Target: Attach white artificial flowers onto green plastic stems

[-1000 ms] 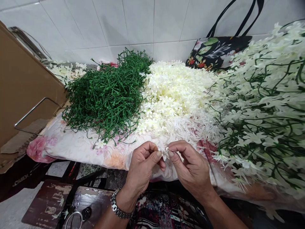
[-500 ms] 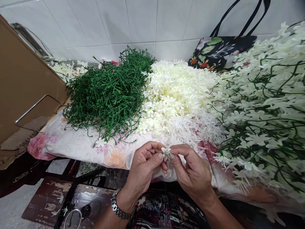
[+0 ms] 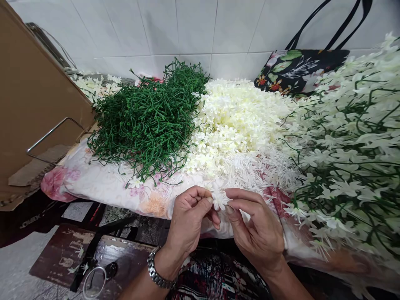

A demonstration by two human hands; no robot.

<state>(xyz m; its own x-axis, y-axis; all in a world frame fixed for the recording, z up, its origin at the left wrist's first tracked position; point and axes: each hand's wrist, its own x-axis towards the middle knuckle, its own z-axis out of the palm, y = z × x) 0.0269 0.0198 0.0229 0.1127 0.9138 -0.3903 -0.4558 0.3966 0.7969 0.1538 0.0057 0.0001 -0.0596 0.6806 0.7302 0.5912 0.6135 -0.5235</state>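
Observation:
My left hand [image 3: 190, 221] and my right hand [image 3: 258, 229] meet at the near edge of the work surface, both pinching one small white artificial flower [image 3: 219, 199] between thumb and fingertips. A metal watch [image 3: 158, 273] is on my left wrist. Just beyond the hands lies a strip of thin white plastic stamens [image 3: 250, 168], and behind that a big heap of loose cream flower heads [image 3: 237, 121]. To the left of that heap sits a tangled pile of green plastic stems [image 3: 150, 121].
A floral cloth [image 3: 93, 187] covers the surface. Assembled flower sprays [image 3: 350, 150] fill the right side. A dark floral tote bag [image 3: 300, 68] leans on the tiled wall. Cardboard [image 3: 34, 100] with a metal handle stands left. A dark board [image 3: 71, 254] lies on the floor below.
The flower between my fingertips has turned and its petals now show more fully. Both hands have stayed together in about the same place; the view shifted slightly.

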